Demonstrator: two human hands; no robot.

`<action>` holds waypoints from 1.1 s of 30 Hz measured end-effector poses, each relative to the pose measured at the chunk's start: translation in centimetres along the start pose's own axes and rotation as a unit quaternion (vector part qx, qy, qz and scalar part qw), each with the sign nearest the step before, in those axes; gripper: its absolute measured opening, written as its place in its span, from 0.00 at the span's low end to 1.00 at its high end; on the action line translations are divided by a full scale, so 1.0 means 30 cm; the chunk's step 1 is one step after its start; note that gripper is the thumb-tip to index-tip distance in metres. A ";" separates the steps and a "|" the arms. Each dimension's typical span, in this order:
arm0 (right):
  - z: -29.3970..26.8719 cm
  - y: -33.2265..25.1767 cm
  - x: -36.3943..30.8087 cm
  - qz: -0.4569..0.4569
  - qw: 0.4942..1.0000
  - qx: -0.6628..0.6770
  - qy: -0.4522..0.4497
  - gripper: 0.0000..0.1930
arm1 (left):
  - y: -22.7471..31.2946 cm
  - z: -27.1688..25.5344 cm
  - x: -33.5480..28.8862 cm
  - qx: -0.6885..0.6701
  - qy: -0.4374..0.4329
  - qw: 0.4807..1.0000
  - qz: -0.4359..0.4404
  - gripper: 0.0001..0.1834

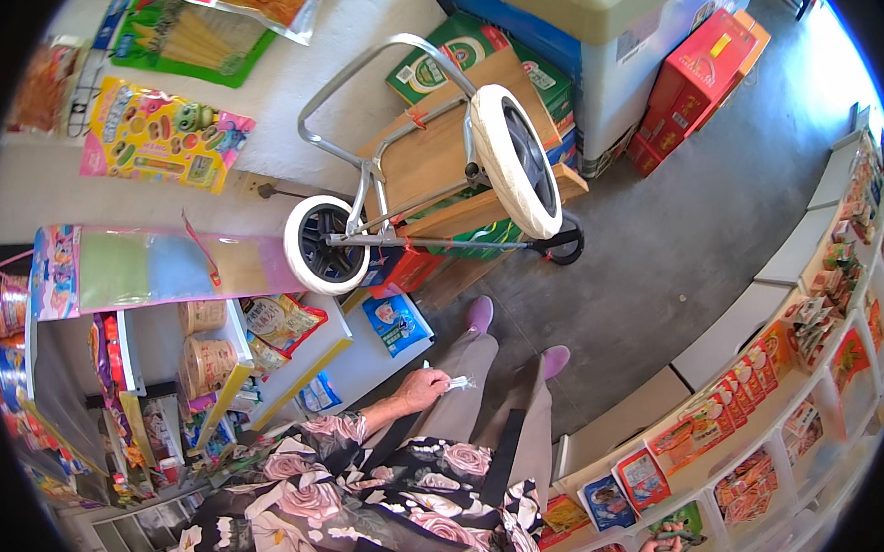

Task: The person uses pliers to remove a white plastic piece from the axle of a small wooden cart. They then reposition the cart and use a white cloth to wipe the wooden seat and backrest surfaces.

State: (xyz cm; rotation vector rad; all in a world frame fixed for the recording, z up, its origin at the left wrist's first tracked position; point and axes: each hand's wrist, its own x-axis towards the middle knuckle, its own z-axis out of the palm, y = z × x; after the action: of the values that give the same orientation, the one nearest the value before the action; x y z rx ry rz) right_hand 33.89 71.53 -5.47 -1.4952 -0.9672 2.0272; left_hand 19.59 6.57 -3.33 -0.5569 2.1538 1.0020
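Observation:
My left hand (423,390) is closed beside my left thigh. A small clear plastic packet (461,383) with something white in it sticks out from its fingers. Down at the lower right, my right hand (659,548) is closed around a small dark green object (688,537) whose kind I cannot make out. It is close to a green packet (683,519) at the edge of the snack display (727,471). The lower edge of the picture cuts off part of this hand.
A folding cart (368,185) with white wheels leans against wooden boards and green cartons (441,61) ahead. Left stand shelves (297,369) of packaged goods. Red boxes (692,78) stand near a large pale chest (622,77). Compartments of packets (738,400) curve along the right.

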 end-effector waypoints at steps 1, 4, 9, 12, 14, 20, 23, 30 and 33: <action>0.053 0.002 -0.067 -0.012 1.000 -0.007 -0.002 0.13 | -0.005 -0.001 0.009 0.022 0.014 1.000 0.010 0.13; 0.264 -0.011 -0.292 -0.025 0.999 -0.025 -0.021 0.16 | -0.004 -0.019 0.066 0.016 0.074 0.996 0.037 0.11; 0.557 0.007 -0.644 -0.013 0.996 -0.040 -0.084 0.21 | 0.037 -0.112 0.160 -0.155 0.095 0.983 -0.021 0.10; 0.640 0.097 -0.786 0.050 0.989 -0.034 -0.136 0.24 | 0.061 -0.173 0.179 -0.227 0.129 0.965 -0.026 0.11; 0.678 0.190 -0.830 0.179 0.958 0.007 -0.223 0.30 | 0.057 -0.210 0.180 -0.261 0.154 0.952 -0.036 0.10; 0.827 0.537 -0.934 0.401 0.843 -0.158 -0.323 0.34 | 0.040 -0.279 0.193 -0.343 0.206 0.916 0.026 0.10; 0.951 0.635 -0.973 0.407 0.751 -0.311 -0.417 0.32 | 0.059 -0.315 0.189 -0.353 0.208 0.911 0.039 0.10; 1.186 0.710 -1.051 0.471 0.527 -0.461 -0.536 0.40 | 0.106 -0.362 0.207 -0.415 0.193 0.886 0.067 0.10; 1.250 0.701 -1.055 0.509 0.504 -0.438 -0.543 0.41 | 0.098 -0.367 0.218 -0.428 0.127 0.893 0.060 0.11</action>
State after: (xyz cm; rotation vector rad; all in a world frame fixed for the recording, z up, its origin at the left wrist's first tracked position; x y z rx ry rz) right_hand 9.69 25.20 5.37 -0.9550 -2.1999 3.9973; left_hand 8.92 -0.90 -1.54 -1.0056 1.8821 2.0639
